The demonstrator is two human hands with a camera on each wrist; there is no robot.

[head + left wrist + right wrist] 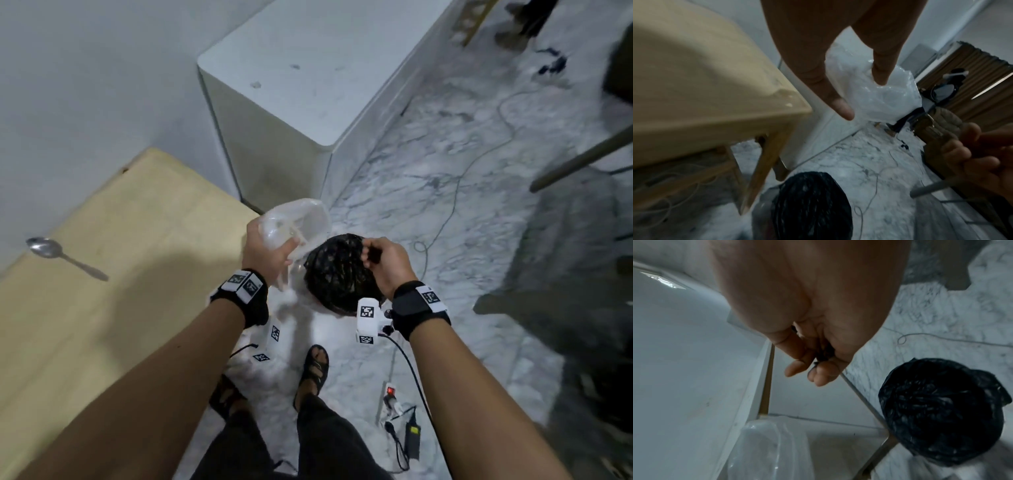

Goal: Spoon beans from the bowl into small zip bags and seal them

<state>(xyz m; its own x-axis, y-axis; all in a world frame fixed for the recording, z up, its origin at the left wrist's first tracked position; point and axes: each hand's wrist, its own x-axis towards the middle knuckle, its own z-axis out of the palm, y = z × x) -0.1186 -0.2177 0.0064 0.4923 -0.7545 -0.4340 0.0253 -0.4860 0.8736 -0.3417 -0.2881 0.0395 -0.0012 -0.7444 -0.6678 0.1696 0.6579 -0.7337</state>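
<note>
My left hand (270,253) (862,95) grips crumpled clear plastic (298,224) (885,97), which looks like a bag; it also shows low in the right wrist view (766,449). My right hand (383,260) (812,369) is curled round small dark bits (823,353), perhaps beans, and hovers over a round bin lined with a black bag (335,274) (812,206) (941,412). Both hands are off the table, above the floor. A metal spoon (61,257) lies on the wooden table (120,291) to my left. No bowl is in view.
A white cabinet (308,85) (684,353) stands beyond the table corner (793,107). On the marble floor lie a thin cable (455,205), a power strip (390,399) and an adapter (412,435). My sandalled feet (315,370) are just behind the bin.
</note>
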